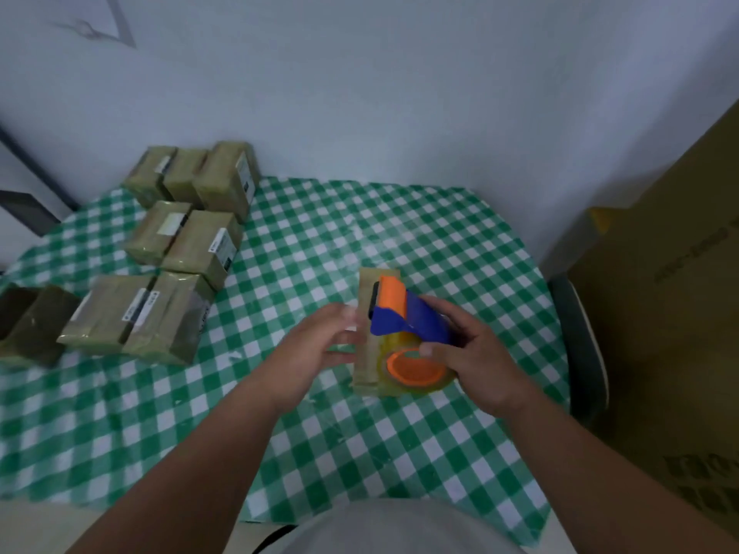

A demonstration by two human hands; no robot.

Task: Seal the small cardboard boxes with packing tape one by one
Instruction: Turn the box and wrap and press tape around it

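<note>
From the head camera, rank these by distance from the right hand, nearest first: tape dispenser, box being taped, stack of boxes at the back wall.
1. Tape dispenser: held in the right hand.
2. Box being taped: under the dispenser, just left.
3. Back stack: far left, by the wall.

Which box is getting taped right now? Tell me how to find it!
Look at the green checked tablecloth. Boxes are grouped at its far left, but one small cardboard box stands alone in the middle between the left hand and right hand. Only it has the orange-and-blue tape dispenser on top.
</note>
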